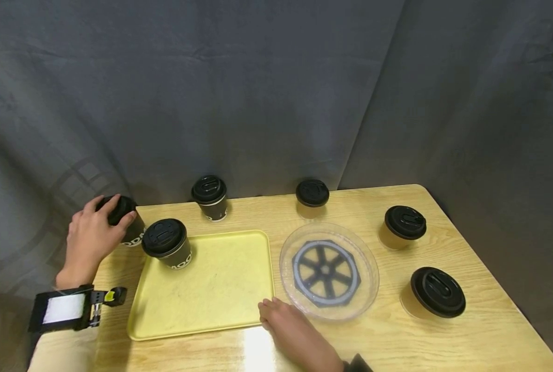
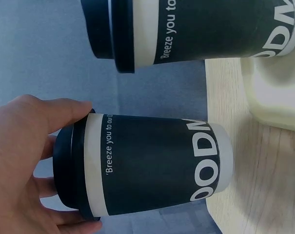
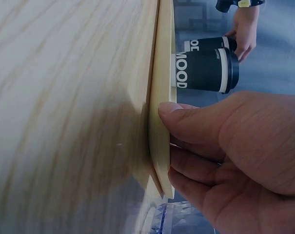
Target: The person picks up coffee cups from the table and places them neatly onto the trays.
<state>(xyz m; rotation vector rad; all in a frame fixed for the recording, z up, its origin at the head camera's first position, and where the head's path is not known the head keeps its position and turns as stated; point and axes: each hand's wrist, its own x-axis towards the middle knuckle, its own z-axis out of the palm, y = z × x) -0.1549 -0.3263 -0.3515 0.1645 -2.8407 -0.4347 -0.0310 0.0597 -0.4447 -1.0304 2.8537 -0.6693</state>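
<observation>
My left hand grips the lid end of a black paper cup with a black lid, standing at the table's far left corner. In the left wrist view the fingers wrap the lid rim of this cup, with white "MOOD" lettering on its side. A second black cup stands on the far left corner of the yellow tray. My right hand pinches the tray's near right corner; the right wrist view shows the thumb on the rim of the tray and the fingers beneath.
A clear plastic plate with a dark wheel pattern lies right of the tray. Several more lidded cups stand around: one behind the tray, one behind the plate, two at the right. A grey curtain hangs behind.
</observation>
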